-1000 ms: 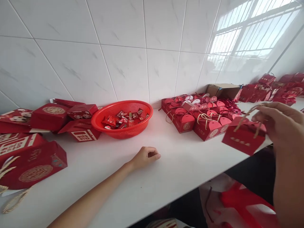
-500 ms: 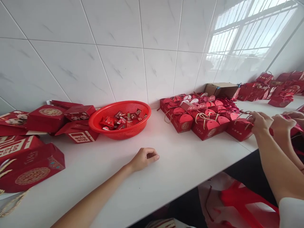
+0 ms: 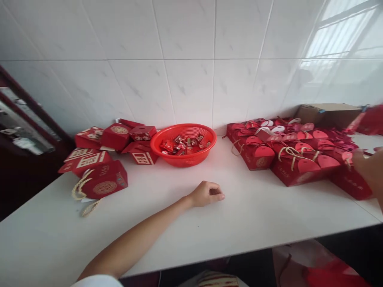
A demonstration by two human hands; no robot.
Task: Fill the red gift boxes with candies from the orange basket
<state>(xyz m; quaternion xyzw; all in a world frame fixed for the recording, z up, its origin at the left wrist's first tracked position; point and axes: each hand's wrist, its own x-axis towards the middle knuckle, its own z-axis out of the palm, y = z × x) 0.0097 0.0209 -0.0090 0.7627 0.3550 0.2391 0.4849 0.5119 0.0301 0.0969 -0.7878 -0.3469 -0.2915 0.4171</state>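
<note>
My left hand rests on the white table, its fingers curled into a loose fist with nothing visible in it. Beyond it stands a red plastic basket holding several small red-wrapped candies. At the right edge my right hand is partly cut off, at the top of a red gift box with a cord handle. Its fingers are blurred. Beside that box is another red gift box with a tied cream cord, one of several packed together.
To the left lie several red boxes, including one on its side with a loose gold cord. A brown carton sits against the tiled wall. The table's front edge runs below my left hand.
The view has swung left, so everything appears further right and my right arm is mostly out of frame. My left hand keeps its curled pose on the table.
</note>
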